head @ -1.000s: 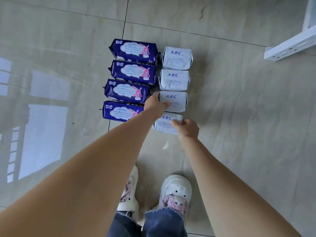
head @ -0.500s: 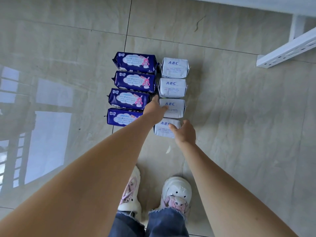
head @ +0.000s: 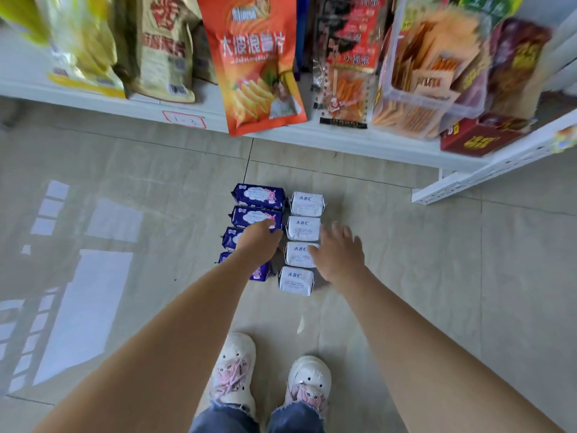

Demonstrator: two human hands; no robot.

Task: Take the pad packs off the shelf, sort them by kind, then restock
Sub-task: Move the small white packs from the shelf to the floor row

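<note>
On the floor tiles [head: 125, 170], purple packs [head: 258, 195] beside white ABC packs [head: 306, 204], both hands spread, empty

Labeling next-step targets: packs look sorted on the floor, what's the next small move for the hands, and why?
Probably close the right hand on a white ABC pack to start restocking. Both columns, purple packs and white, lie sorted on the floor; the right hand hovers open beside the white column, while the left hand is over the purple one.

Floor [head: 406, 260]: purple packs [head: 258, 195] column touching white ABC packs [head: 306, 203] at 3 o'clock. Left hand [head: 259, 245] over purple, right hand [head: 338, 254] spread beside white. Snack shelf [head: 343, 142] at 12.
</note>
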